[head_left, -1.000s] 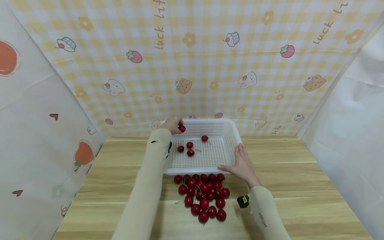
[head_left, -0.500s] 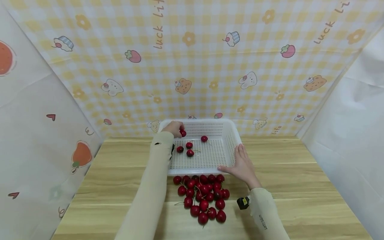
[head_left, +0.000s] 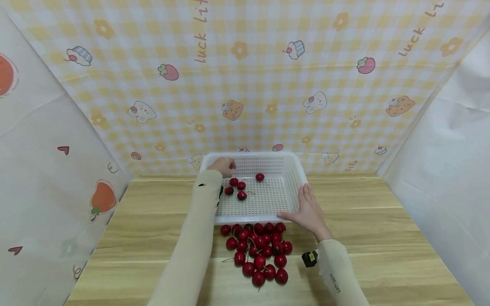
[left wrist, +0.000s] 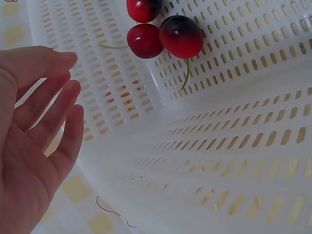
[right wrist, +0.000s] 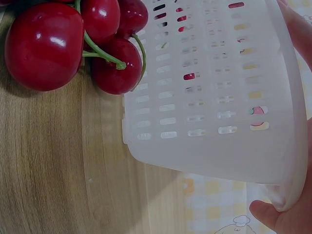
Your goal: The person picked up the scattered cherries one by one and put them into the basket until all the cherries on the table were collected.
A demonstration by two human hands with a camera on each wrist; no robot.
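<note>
My left hand point(head_left: 223, 166), fingers loosely bent and holding nothing, hangs over the far left of a white, rectangular, slotted plastic basket point(head_left: 245, 219). My right hand point(head_left: 308, 210) grips its rim at the near right corner. Five glossy, round red cherries point(head_left: 242, 195) lie inside, four grouped, one apart. Just in front, a heap of stemmed red cherries point(head_left: 259, 261) sits on the pale wood-grain table point(head_left: 153, 221); yellow-checked cloth point(head_left: 275, 85) stands behind.

one cherry point(left wrist: 144, 9) partly beyond the left wrist view's top edge, right hand point(head_left: 308, 214) mostly outside the right wrist view
</note>
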